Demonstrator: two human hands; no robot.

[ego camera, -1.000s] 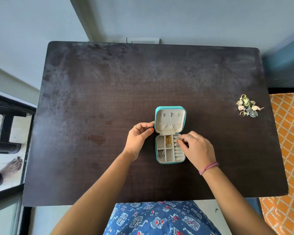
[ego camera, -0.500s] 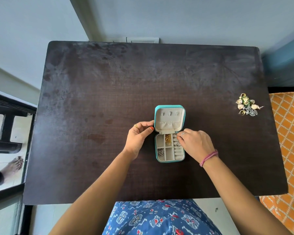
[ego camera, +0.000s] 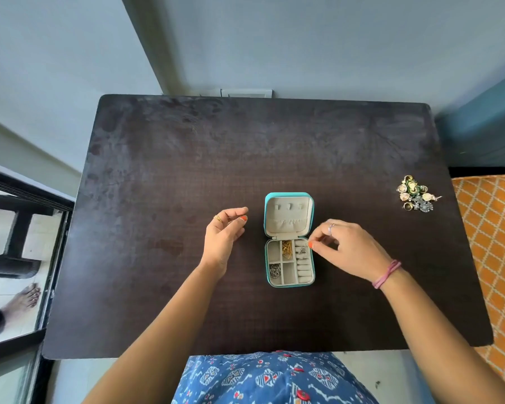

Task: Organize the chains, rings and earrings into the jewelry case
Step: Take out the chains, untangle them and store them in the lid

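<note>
The jewelry case (ego camera: pixel 289 240) lies open mid-desk (ego camera: pixel 187 156), long axis running away from the person, lid at the far end. Left hand (ego camera: pixel 223 236) loosely curled, holding nothing; right hand's (ego camera: pixel 350 249) fingers pinched at the case's edge, contents unclear.

A home is suggested: a dark wooden table (ego camera: pixel 245 158) is set against a plain grey wall (ego camera: pixel 303 39), with an orange patterned cushion (ego camera: pixel 490 243) just beside its right edge.

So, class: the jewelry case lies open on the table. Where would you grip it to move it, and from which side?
Probably grip the jewelry case by its tray's long side walls, coming from above: the lid lies hinged open and could swing.
</note>
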